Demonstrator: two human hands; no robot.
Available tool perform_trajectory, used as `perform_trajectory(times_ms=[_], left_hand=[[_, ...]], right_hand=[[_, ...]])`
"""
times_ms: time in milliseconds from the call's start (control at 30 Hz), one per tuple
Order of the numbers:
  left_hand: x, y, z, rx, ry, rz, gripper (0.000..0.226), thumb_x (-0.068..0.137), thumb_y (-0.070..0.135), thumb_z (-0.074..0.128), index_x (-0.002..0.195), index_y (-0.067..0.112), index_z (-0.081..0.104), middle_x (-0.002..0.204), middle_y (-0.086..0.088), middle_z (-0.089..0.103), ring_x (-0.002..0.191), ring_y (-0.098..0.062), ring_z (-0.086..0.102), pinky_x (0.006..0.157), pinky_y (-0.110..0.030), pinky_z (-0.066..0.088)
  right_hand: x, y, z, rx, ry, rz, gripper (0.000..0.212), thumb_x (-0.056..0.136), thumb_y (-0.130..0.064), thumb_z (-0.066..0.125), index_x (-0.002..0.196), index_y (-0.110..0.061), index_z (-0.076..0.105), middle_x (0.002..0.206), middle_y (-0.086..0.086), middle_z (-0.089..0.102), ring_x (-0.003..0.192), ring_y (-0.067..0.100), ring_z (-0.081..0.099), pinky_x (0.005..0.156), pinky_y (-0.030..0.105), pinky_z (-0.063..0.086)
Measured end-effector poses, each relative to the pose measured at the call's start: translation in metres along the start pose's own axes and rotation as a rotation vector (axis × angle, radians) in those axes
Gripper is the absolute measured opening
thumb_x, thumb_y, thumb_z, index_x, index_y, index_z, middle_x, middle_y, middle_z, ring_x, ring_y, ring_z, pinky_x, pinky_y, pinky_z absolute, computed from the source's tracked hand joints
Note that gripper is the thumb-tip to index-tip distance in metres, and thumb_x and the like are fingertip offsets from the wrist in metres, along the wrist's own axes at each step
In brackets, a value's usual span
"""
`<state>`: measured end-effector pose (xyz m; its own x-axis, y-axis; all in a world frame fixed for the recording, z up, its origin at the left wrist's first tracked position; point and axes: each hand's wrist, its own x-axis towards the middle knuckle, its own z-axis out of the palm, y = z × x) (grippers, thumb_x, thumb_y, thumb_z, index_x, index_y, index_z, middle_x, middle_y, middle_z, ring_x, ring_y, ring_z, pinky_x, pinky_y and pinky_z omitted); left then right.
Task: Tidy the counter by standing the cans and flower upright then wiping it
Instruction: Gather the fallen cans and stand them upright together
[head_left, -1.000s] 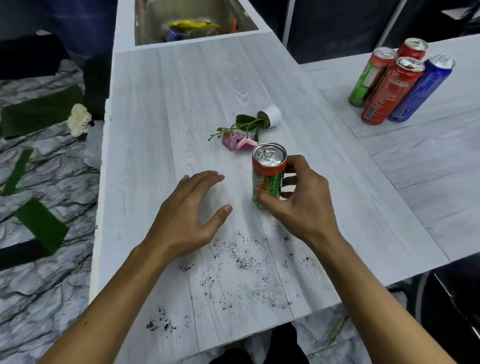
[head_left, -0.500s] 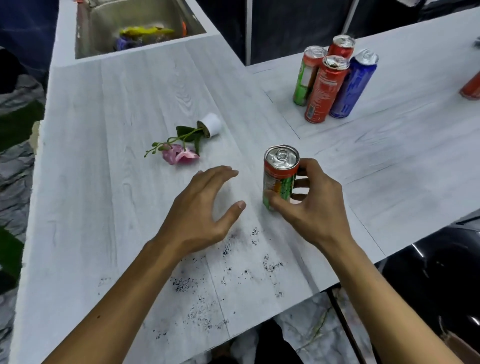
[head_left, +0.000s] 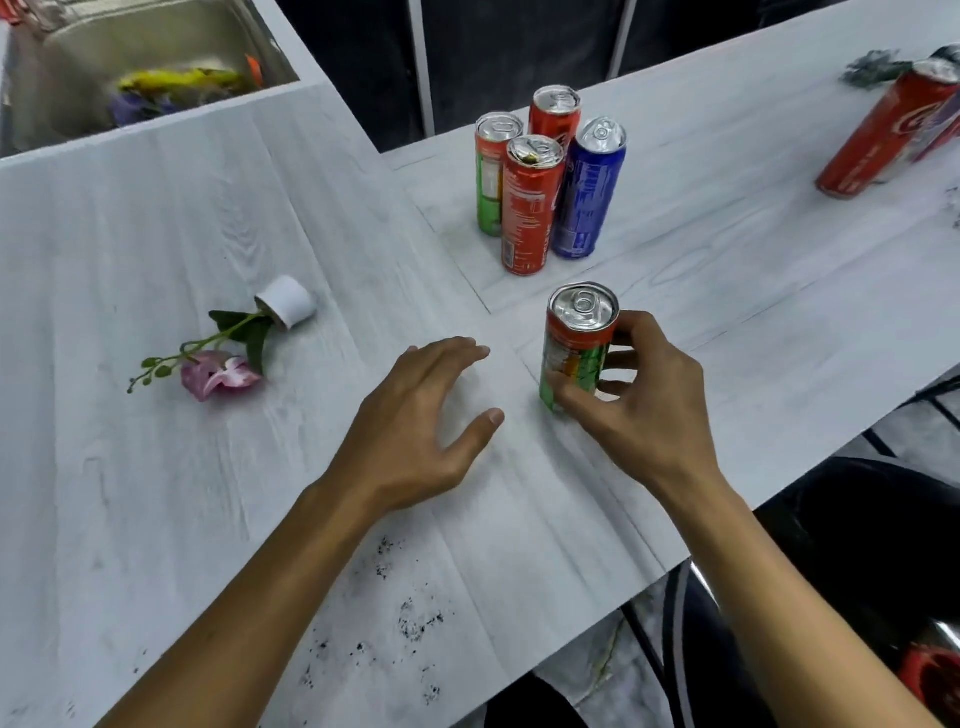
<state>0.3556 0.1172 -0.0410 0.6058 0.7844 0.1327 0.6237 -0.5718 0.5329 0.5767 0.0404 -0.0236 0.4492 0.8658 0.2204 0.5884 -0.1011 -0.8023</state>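
Far left, there's a steel sink (head_left: 47, 119) set into the counter (head_left: 130, 493), with something yellow and something purple in it, too blurry to say what. Coming right, the flower (head_left: 218, 374) is lying flat on its side on the counter. Its little white pot (head_left: 288, 301) is tipped over and points far-right, while the pink bloom and buds point near-left.

Next over is the left hand (head_left: 415, 426), palm down, fingers spread and relaxed, gripping nothing. It's low over the bare wood, and I honestly can't tell if it's touching. Nearer the edge, below that hand, a bunch of dark specks (head_left: 415, 623) are scattered like spilled crumbs or soil.

Just right of the left hand is a green and orange can (head_left: 576, 348), upright with the top facing up. The right hand (head_left: 644, 410) is wrapped around it, thumb on the near side low down and fingers curled round the far side. The two hands are apart, with a gap of counter between them.

Farther back, four cans (head_left: 530, 208) stand upright in a tight cluster: one green and orange, two red, one blue. Way over at the far right is another red can (head_left: 883, 135), well apart from the rest, with another can behind it that's mostly cut off by the frame edge.
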Motion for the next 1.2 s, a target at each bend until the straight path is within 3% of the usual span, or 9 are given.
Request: perform_trajectory(times_ms=[100, 233, 433, 667, 967, 1200], left_hand=[[0.021, 0.005, 0.008, 0.006, 0.0, 0.004, 0.061, 0.095, 0.062, 0.055, 0.15, 0.04, 0.04, 0.157, 0.021, 0.039, 0.144, 0.003, 0.03, 0.119, -0.026, 0.024], [0.047, 0.009, 0.015, 0.013, 0.016, 0.023, 0.061, 0.094, 0.063, 0.056, 0.149, 0.041, 0.04, 0.156, 0.022, 0.039, 0.134, 0.023, 0.02, 0.112, -0.012, 0.018], [0.085, 0.014, 0.02, 0.04, 0.027, 0.021, 0.062, 0.093, 0.065, 0.055, 0.148, 0.041, 0.041, 0.155, 0.02, 0.04, 0.14, 0.003, 0.034, 0.1, -0.002, 0.016], [0.11, 0.015, 0.028, 0.052, 0.017, 0.005, 0.064, 0.093, 0.065, 0.056, 0.149, 0.038, 0.041, 0.156, 0.016, 0.042, 0.142, -0.005, 0.038, 0.105, -0.019, 0.03], [0.12, 0.014, 0.039, 0.057, -0.005, -0.005, 0.066, 0.092, 0.068, 0.052, 0.15, 0.038, 0.04, 0.157, 0.016, 0.041, 0.143, -0.006, 0.038, 0.107, -0.023, 0.031], [0.122, 0.014, 0.04, 0.049, -0.014, -0.033, 0.068, 0.09, 0.069, 0.052, 0.15, 0.038, 0.04, 0.158, 0.014, 0.041, 0.144, -0.008, 0.037, 0.106, -0.023, 0.03]], right_hand=[[0.02, 0.009, -0.007, -0.008, 0.022, -0.004, 0.057, 0.07, -0.046, 0.083, 0.118, -0.036, 0.053, 0.099, -0.029, 0.059, 0.095, -0.008, 0.062, 0.07, 0.026, 0.06], [0.046, 0.015, -0.012, -0.003, 0.052, -0.021, 0.058, 0.071, -0.046, 0.083, 0.119, -0.033, 0.054, 0.1, -0.028, 0.059, 0.093, -0.008, 0.062, 0.07, 0.023, 0.059], [0.087, 0.024, -0.015, -0.001, 0.094, -0.039, 0.063, 0.072, -0.047, 0.082, 0.125, -0.025, 0.056, 0.109, -0.017, 0.062, 0.092, -0.006, 0.063, 0.068, 0.017, 0.057], [0.117, 0.04, -0.013, -0.001, 0.102, -0.044, 0.066, 0.073, -0.044, 0.082, 0.128, -0.021, 0.056, 0.116, -0.01, 0.067, 0.094, 0.004, 0.066, 0.071, 0.019, 0.058], [0.131, 0.056, -0.01, -0.022, 0.084, -0.031, 0.068, 0.076, -0.042, 0.083, 0.132, -0.016, 0.055, 0.123, -0.002, 0.068, 0.098, 0.008, 0.064, 0.073, 0.022, 0.058], [0.135, 0.063, -0.011, -0.035, 0.065, -0.022, 0.069, 0.076, -0.04, 0.084, 0.133, -0.015, 0.054, 0.125, 0.0, 0.067, 0.099, 0.007, 0.062, 0.072, 0.012, 0.051]])
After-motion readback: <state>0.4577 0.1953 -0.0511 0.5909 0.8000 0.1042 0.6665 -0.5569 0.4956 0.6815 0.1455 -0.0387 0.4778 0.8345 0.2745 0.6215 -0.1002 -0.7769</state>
